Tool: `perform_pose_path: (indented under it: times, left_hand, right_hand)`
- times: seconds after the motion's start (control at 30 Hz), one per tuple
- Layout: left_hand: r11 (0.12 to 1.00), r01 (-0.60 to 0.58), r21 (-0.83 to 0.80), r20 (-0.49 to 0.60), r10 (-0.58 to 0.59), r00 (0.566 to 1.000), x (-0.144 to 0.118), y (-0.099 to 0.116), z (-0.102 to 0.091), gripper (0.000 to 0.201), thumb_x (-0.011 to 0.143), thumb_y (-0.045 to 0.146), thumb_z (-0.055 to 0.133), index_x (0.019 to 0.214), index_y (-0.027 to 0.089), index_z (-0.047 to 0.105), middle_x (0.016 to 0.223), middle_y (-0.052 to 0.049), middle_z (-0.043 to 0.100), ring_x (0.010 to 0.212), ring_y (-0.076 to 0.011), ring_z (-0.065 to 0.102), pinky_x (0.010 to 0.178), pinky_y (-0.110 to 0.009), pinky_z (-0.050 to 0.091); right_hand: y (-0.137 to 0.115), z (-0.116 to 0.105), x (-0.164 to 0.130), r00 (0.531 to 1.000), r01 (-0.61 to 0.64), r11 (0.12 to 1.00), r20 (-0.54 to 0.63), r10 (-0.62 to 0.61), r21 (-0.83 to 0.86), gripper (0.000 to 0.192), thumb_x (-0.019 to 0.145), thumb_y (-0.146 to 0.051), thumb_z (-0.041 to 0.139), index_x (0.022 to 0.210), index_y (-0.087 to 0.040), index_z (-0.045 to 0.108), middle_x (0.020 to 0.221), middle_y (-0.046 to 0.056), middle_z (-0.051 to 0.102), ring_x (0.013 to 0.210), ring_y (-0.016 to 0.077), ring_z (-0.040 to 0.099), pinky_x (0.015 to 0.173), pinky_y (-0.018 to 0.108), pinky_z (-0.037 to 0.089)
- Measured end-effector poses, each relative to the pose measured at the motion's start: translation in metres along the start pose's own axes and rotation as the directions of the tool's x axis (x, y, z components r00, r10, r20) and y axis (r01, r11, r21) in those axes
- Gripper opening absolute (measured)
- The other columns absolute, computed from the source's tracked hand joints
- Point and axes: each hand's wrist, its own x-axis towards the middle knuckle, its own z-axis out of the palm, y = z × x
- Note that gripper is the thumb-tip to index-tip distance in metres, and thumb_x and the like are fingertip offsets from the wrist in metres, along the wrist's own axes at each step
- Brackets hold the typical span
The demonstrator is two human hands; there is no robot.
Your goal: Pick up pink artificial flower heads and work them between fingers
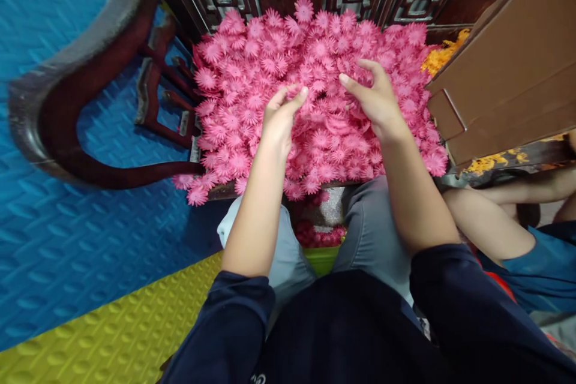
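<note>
A thick heap of pink artificial flower heads (252, 117) with pointed petals covers the dark wooden seat in front of me. Over the left-middle of the heap is my left hand (279, 117), its thumb and fingers slightly apart and bent inward, with nothing visible in it. My right hand (378, 99) hovers over the right-middle, thumb and index finger spread, and no flower shows in its grasp. The two hands face each other with a gap between them. Some fingers of both hands are hidden from above.
A curved dark wooden armrest (49, 114) stands on the left over blue floor matting (135, 240). At right, a brown cardboard box (513, 72) leans near yellow-orange flower pieces (443, 55). Below, a green container (323, 260) holds pink flowers. Another person's leg (490, 225) is at right.
</note>
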Motion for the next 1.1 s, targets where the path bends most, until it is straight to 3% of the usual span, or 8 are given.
perform_pose_path:
  times: [0.1, 0.27, 0.5, 0.67, 0.8, 0.93, 1.03, 1.1]
  left_hand:
    - [0.999, 0.053, 0.006, 0.103, -0.054, 0.993, -0.006, -0.001, 0.002, 0.015, 0.076, 0.025, 0.071, 0.075, 0.017, 0.058, 0.081, -0.002, 0.063, 0.083, -0.0133, 0.06, 0.075, -0.027, 0.046]
    - [0.995, 0.036, 0.098, 0.179, -0.053, 0.982, -0.006, -0.009, -0.005, 0.033, 0.072, 0.05, 0.069, 0.076, 0.019, 0.058, 0.071, -0.002, 0.058, 0.073, -0.0146, 0.058, 0.067, -0.03, 0.044]
    - [0.989, -0.048, 0.14, 0.162, 0.025, 0.986, -0.011, -0.018, -0.007, 0.044, 0.066, 0.06, 0.069, 0.076, 0.019, 0.06, 0.068, -0.001, 0.06, 0.072, -0.015, 0.061, 0.064, -0.029, 0.049]
    - [0.996, -0.02, 0.083, 0.181, 0.005, 0.983, -0.018, -0.02, -0.002, 0.047, 0.064, 0.06, 0.07, 0.084, 0.019, 0.062, 0.076, -0.004, 0.063, 0.084, -0.0178, 0.062, 0.072, -0.03, 0.049]
    - [0.992, -0.094, 0.087, 0.151, 0.08, 0.985, -0.024, -0.021, -0.005, 0.051, 0.064, 0.064, 0.067, 0.089, 0.019, 0.064, 0.085, -0.006, 0.065, 0.093, -0.0192, 0.062, 0.076, -0.032, 0.049]
    - [0.968, -0.192, 0.164, -0.02, 0.198, 0.98, -0.016, -0.022, -0.022, 0.052, 0.06, 0.068, 0.068, 0.084, 0.021, 0.064, 0.082, -0.002, 0.064, 0.087, -0.0156, 0.061, 0.072, -0.029, 0.046]
    - [0.92, -0.247, 0.305, -0.168, 0.307, 0.937, 0.0, -0.021, -0.041, 0.057, 0.065, 0.075, 0.054, 0.081, 0.021, 0.06, 0.079, 0.0, 0.06, 0.085, -0.0133, 0.056, 0.073, -0.031, 0.043]
    - [0.86, -0.3, 0.412, -0.128, 0.381, 0.916, 0.01, -0.021, -0.049, 0.059, 0.067, 0.076, 0.049, 0.088, 0.021, 0.058, 0.091, 0.0, 0.06, 0.099, -0.0144, 0.052, 0.085, -0.034, 0.039]
  right_hand:
    - [-0.04, 0.014, -0.022, 0.982, -0.057, 0.991, 0.187, 0.033, 0.124, 0.035, 0.066, -0.05, 0.073, 0.087, -0.022, 0.067, 0.094, 0.0, 0.068, 0.107, 0.0205, 0.059, 0.099, 0.044, 0.046]
    - [-0.068, 0.033, -0.046, 0.974, -0.148, 0.961, 0.202, 0.1, 0.233, 0.018, 0.065, -0.033, 0.077, 0.069, -0.019, 0.066, 0.079, -0.001, 0.066, 0.093, 0.0161, 0.062, 0.087, 0.033, 0.05]
    - [-0.055, 0.032, -0.055, 0.977, -0.175, 0.951, 0.162, 0.137, 0.255, 0.019, 0.064, -0.033, 0.078, 0.068, -0.021, 0.064, 0.073, -0.002, 0.064, 0.087, 0.0145, 0.062, 0.083, 0.033, 0.051]
    - [-0.044, 0.037, -0.06, 0.975, -0.215, 0.923, 0.117, 0.187, 0.32, 0.025, 0.065, -0.044, 0.075, 0.072, -0.022, 0.064, 0.071, -0.002, 0.064, 0.079, 0.0143, 0.062, 0.073, 0.034, 0.055]
    - [-0.033, 0.037, -0.056, 0.972, -0.235, 0.882, 0.071, 0.226, 0.408, 0.027, 0.063, -0.042, 0.075, 0.075, -0.022, 0.062, 0.078, 0.0, 0.065, 0.081, 0.0138, 0.062, 0.074, 0.032, 0.055]
    - [-0.013, 0.023, -0.045, 0.958, -0.251, 0.849, -0.004, 0.286, 0.464, 0.032, 0.063, -0.045, 0.072, 0.082, -0.022, 0.06, 0.081, 0.0, 0.063, 0.083, 0.0153, 0.062, 0.073, 0.034, 0.054]
    - [0.003, 0.01, -0.037, 0.938, -0.229, 0.826, -0.11, 0.329, 0.516, 0.036, 0.057, -0.044, 0.074, 0.08, -0.021, 0.059, 0.08, 0.0, 0.062, 0.083, 0.0161, 0.061, 0.073, 0.035, 0.054]
    - [0.007, 0.004, -0.033, 0.941, -0.226, 0.827, -0.105, 0.322, 0.515, 0.036, 0.055, -0.043, 0.076, 0.079, -0.021, 0.059, 0.079, 0.0, 0.061, 0.083, 0.0161, 0.061, 0.074, 0.035, 0.054]
